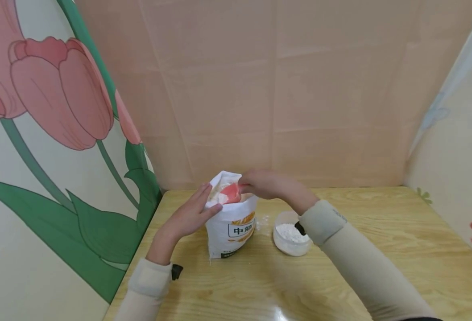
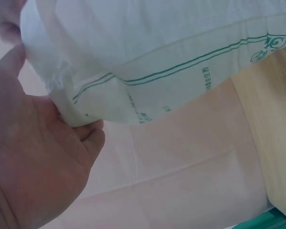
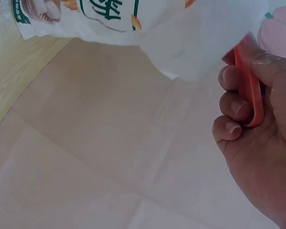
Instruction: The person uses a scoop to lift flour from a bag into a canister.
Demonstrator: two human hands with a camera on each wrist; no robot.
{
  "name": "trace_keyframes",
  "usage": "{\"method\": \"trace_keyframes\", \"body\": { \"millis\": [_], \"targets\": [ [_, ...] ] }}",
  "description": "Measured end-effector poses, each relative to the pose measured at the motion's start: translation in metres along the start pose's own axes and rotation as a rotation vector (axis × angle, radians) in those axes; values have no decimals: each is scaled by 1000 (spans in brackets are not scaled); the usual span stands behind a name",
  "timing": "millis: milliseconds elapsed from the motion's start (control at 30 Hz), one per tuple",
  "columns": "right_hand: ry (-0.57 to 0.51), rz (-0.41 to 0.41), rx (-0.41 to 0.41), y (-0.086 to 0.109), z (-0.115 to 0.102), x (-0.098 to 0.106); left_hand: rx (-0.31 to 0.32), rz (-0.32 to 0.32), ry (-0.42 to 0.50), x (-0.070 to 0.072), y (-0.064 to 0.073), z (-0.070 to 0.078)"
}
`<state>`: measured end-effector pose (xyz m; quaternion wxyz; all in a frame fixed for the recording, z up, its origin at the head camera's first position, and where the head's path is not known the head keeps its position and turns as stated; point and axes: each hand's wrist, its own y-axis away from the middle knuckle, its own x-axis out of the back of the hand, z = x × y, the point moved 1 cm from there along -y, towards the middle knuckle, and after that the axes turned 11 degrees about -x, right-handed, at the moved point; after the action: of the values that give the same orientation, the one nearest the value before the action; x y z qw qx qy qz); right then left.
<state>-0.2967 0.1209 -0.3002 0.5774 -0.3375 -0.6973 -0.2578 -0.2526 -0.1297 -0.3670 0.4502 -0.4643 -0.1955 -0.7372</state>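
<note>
A white flour bag (image 1: pixel 229 218) with printed Chinese characters stands upright and open at the top on the table. My left hand (image 1: pixel 188 215) holds its rim on the left side; in the left wrist view, the thumb and fingers of that hand (image 2: pixel 43 148) lie around the bag's edge. With my right hand (image 1: pixel 269 183) I grip a red scoop (image 1: pixel 231 193) by its handle (image 3: pixel 250 93). The scoop's head is tilted inside the bag's mouth, with white flour (image 1: pixel 222 198) at it. Flour deeper in the bag is hidden.
Right of the bag, a clear round container (image 1: pixel 292 249) holds white powder, partly covered by my right sleeve. Crumpled clear plastic (image 1: pixel 264 222) lies between bag and container. A pinkish backdrop (image 1: pixel 280 111) hangs behind the wooden table (image 1: pixel 380 249), and a tulip-printed panel (image 1: pixel 59 187) flanks the left.
</note>
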Motion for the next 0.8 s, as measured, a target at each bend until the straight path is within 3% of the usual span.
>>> {"method": "trace_keyframes", "body": {
  "millis": [267,533,800],
  "targets": [
    [-82,154,7,21,12,9,-26,6,-6,0,0,-3],
    [-117,191,-38,37,15,12,-27,4,1,0,2,-5],
    [-95,297,-50,62,26,13,3,-11,1,0,4,-3]
  ]
}}
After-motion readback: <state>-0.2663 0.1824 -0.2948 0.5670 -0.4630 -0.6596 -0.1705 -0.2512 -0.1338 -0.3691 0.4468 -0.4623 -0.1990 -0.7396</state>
